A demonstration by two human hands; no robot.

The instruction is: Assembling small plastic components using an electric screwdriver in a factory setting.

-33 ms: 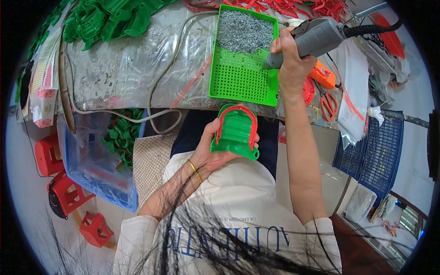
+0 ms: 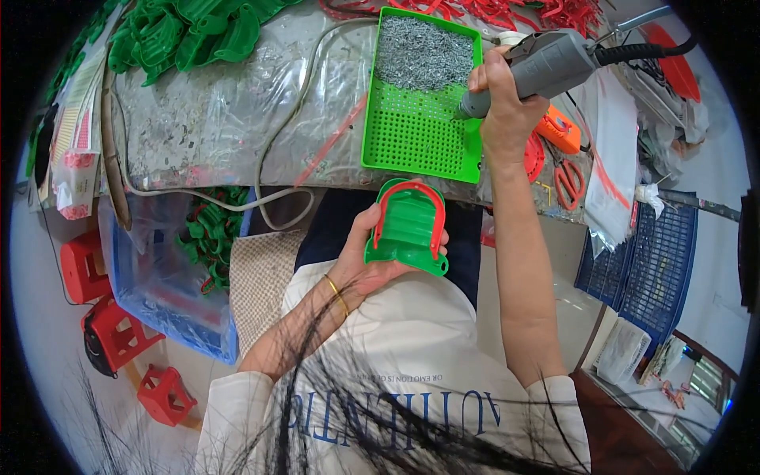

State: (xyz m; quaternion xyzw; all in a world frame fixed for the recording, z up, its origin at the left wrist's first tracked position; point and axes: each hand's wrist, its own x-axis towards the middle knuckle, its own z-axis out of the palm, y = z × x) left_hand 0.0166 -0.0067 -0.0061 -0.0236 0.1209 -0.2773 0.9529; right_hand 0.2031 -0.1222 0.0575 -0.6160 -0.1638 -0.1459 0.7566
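Note:
My left hand (image 2: 366, 261) is closed round a green moulded plastic piece (image 2: 408, 226), held over my lap just off the table's front edge. A red U-shaped plastic strip (image 2: 412, 188) lies along its inner rim. Wrapped round a grey corded electric screwdriver (image 2: 552, 73), my right hand (image 2: 507, 103) is above the right side of a green tray (image 2: 419, 131) with a perforated floor. The tool's nose points down and left over that tray; its very tip is hard to make out. Small silvery metal parts, apparently screws (image 2: 423, 54), are heaped in the tray's far half.
Green plastic pieces (image 2: 194, 36) are piled at the far left, red strips (image 2: 443, 9) at the back. Red-handled scissors (image 2: 568, 184) and an orange tool (image 2: 559, 131) lie right of my forearm. A beige cable (image 2: 273, 142) loops over the table edge. A blue bin (image 2: 178, 321) stands lower left.

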